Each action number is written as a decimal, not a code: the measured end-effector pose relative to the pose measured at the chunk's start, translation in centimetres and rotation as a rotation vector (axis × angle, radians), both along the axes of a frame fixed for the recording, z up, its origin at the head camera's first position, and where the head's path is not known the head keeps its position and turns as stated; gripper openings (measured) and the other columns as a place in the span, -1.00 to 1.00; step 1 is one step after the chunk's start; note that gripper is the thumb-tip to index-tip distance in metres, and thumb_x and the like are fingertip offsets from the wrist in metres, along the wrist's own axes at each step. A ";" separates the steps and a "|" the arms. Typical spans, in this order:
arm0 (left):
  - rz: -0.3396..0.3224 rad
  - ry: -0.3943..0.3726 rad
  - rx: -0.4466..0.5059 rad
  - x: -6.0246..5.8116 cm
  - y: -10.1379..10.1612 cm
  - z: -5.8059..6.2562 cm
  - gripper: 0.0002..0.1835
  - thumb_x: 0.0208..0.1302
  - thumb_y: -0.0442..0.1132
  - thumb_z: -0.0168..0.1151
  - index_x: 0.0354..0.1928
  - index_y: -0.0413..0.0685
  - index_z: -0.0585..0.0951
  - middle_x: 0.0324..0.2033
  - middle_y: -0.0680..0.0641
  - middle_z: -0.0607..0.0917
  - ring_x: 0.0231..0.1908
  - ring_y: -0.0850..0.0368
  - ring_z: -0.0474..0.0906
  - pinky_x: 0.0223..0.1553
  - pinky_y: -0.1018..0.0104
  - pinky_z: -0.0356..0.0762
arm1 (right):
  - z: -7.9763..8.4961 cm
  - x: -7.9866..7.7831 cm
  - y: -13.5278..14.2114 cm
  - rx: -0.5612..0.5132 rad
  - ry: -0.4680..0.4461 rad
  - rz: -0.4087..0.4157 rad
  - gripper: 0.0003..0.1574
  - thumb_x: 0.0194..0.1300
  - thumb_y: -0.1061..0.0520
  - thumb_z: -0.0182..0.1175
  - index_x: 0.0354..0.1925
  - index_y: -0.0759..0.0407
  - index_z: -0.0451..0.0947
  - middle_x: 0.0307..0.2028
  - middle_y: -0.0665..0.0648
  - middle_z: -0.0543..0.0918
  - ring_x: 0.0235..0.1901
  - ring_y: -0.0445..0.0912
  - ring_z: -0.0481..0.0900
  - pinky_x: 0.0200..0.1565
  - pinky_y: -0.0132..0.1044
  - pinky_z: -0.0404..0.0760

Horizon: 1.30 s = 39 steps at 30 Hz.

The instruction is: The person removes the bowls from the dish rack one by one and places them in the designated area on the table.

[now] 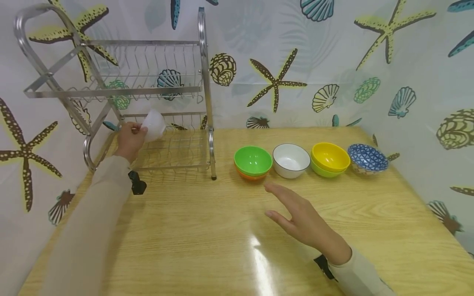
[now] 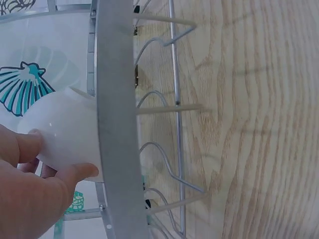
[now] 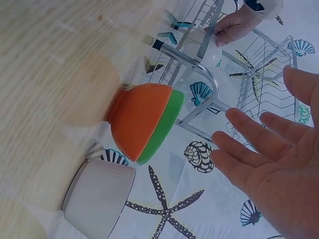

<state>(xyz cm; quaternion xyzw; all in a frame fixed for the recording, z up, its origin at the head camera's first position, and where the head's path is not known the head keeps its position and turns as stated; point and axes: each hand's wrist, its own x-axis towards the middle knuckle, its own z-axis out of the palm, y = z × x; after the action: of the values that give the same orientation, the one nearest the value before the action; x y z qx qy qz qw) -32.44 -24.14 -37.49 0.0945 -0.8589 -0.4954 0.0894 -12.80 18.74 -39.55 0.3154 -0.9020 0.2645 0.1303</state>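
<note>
My left hand (image 1: 130,139) pinches a white bowl (image 1: 153,125) by its side at the lower tier of the metal dish rack (image 1: 207,86). The bowl is tilted on its side, its opening turned away from the palm. In the left wrist view, the thumb and fingers press on the white bowl (image 2: 65,132), and a flat rack bar (image 2: 117,119) hides part of it. Over the table, my right hand (image 1: 301,218) is held with straight, spread fingers and nothing in it. Nearest to it stands a green bowl (image 1: 253,160) nested in an orange one (image 1: 252,176).
To the right of the green bowl stand a white bowl with a dark rim (image 1: 291,161), a yellow bowl (image 1: 331,156) nested in a lime one (image 1: 326,170), and a blue-patterned bowl (image 1: 368,158). A seashell-and-starfish cloth (image 1: 237,107) hangs behind the wooden table (image 1: 185,230).
</note>
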 end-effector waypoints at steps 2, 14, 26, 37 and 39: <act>-0.004 0.012 -0.029 0.3 0.0 0.2 -0.58 0.48 -0.14 -0.08 0.15 -0.37 0.35 -0.05 -0.21 0.42 -0.07 -0.01 0.36 -0.06 0.08 0.46 | 0.0 0.0 0.0 0.001 -0.001 0.001 -0.26 0.30 0.06 0.25 0.37 0.16 0.25 0.29 0.17 0.42 0.29 0.04 0.36 0.27 -0.01 0.37; -0.061 0.007 -0.030 1.2 0.6 1.7 -0.57 0.46 -0.14 -0.02 0.14 -0.39 0.37 -0.02 -0.25 0.43 -0.03 -0.08 0.39 0.00 0.08 0.46 | -0.3 0.3 0.1 -0.012 -0.003 0.005 -0.26 0.29 0.06 0.26 0.37 0.09 0.27 0.29 0.13 0.42 0.27 0.14 0.37 0.25 0.06 0.38; -0.131 -0.022 -0.029 3.0 2.2 2.8 -0.56 0.45 -0.10 0.02 0.13 -0.37 0.40 -0.06 -0.20 0.44 -0.12 0.03 0.37 -0.21 0.29 0.44 | -0.2 0.3 0.1 -0.008 0.010 0.019 -0.27 0.28 0.07 0.26 0.36 0.11 0.29 0.29 0.13 0.43 0.26 0.16 0.38 0.24 0.06 0.39; -0.169 0.009 -0.057 4.9 3.1 3.4 -0.57 0.44 -0.07 0.02 0.09 -0.35 0.44 -0.03 -0.22 0.49 -0.03 -0.03 0.41 -0.08 0.22 0.45 | -0.3 0.2 0.1 -0.006 0.013 0.025 -0.30 0.28 0.07 0.27 0.32 0.17 0.32 0.25 0.21 0.46 0.25 0.17 0.39 0.22 0.09 0.41; -0.160 0.032 -0.067 5.2 3.3 3.5 -0.56 0.44 -0.07 0.03 0.08 -0.34 0.45 -0.01 -0.25 0.50 0.01 -0.08 0.42 -0.02 0.15 0.47 | -0.4 0.2 0.1 -0.007 0.013 0.027 -0.31 0.28 0.08 0.27 0.32 0.18 0.33 0.25 0.22 0.46 0.25 0.18 0.39 0.21 0.11 0.42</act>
<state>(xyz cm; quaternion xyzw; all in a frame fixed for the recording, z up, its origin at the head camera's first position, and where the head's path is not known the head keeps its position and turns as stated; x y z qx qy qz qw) -27.21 -20.86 -34.04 0.0147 -0.8782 -0.4733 0.0666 -12.61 18.85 -39.95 0.3290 -0.8958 0.2674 0.1335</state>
